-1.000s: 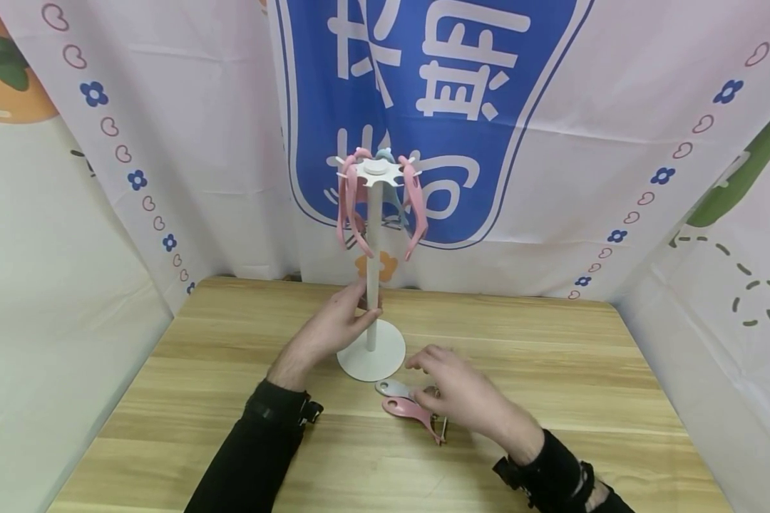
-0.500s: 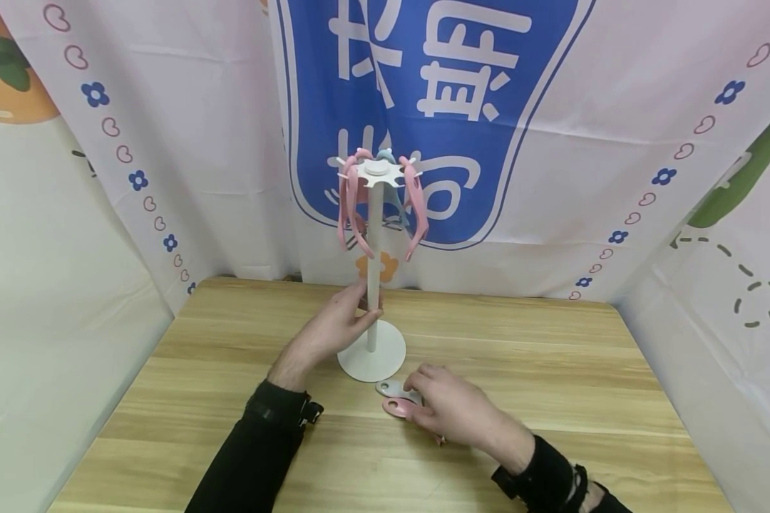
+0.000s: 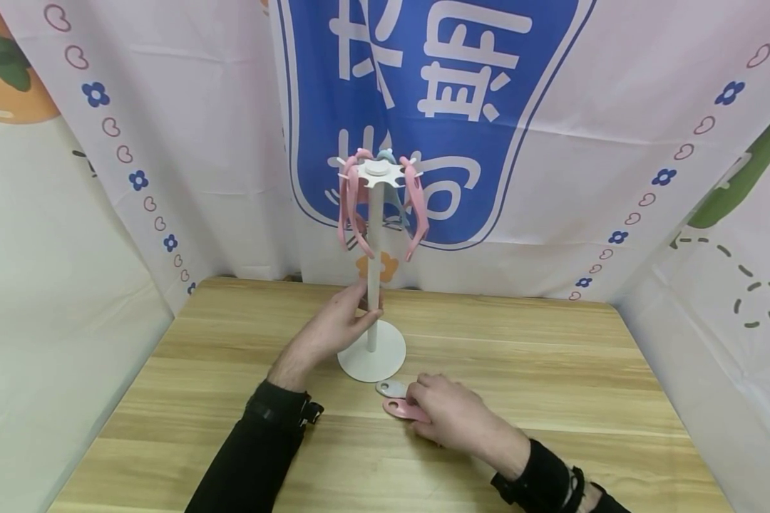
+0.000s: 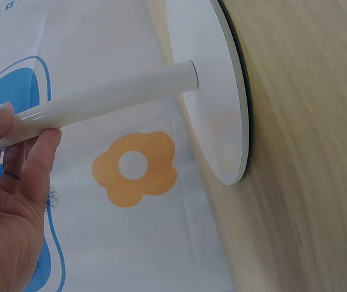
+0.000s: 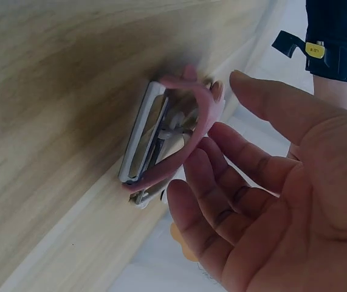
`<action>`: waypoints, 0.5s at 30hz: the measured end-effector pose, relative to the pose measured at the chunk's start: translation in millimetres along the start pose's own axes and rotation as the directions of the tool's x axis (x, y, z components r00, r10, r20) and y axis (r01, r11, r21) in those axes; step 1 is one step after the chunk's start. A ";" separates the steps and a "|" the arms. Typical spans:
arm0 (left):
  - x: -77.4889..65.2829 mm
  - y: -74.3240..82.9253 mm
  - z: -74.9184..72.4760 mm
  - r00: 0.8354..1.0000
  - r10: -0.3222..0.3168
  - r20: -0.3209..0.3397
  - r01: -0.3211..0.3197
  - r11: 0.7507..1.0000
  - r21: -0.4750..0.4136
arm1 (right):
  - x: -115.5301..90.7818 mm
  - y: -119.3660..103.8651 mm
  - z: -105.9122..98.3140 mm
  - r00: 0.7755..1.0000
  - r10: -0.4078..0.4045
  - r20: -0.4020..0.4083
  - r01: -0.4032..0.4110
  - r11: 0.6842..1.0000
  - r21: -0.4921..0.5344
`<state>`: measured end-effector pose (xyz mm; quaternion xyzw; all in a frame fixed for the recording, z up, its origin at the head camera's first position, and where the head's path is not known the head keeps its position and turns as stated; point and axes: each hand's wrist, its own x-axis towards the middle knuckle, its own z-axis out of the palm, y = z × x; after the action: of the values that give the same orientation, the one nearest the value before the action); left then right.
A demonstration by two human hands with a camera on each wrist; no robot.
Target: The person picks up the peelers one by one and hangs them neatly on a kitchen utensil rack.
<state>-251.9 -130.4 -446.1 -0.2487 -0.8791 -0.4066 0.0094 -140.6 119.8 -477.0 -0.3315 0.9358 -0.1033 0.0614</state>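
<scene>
My left hand grips the white pole of an upright stand, thumb on one side and fingers on the other. The stand's round base rests on the table. Right of the base, my right hand reaches down over a pink peeler, its fingertips right at the peeler. In the right wrist view the thumb stays apart from the pink peeler's curved head, whose metal blade faces the table. Beside it lies a pale grey peeler, partly hidden by the hand.
Several pink peelers and a light blue one hang from the stand's white notched top. The wooden table meets a white printed cloth at its back edge.
My right hand has lowered and moved toward the near side, from above the grey peeler onto the pink one. The left hand and the stand have not moved.
</scene>
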 end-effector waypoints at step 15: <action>0.9 -0.6 0.6 1.000 0.001 -0.001 -0.001 1.000 0.001 | -0.3 -1.8 2.1 1.000 0.023 0.003 -0.023 0.999 0.045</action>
<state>-252.8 -130.0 -446.7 -0.2490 -0.8790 -0.4064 0.0102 -138.9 118.4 -478.7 -0.3192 0.9369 -0.1234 0.0710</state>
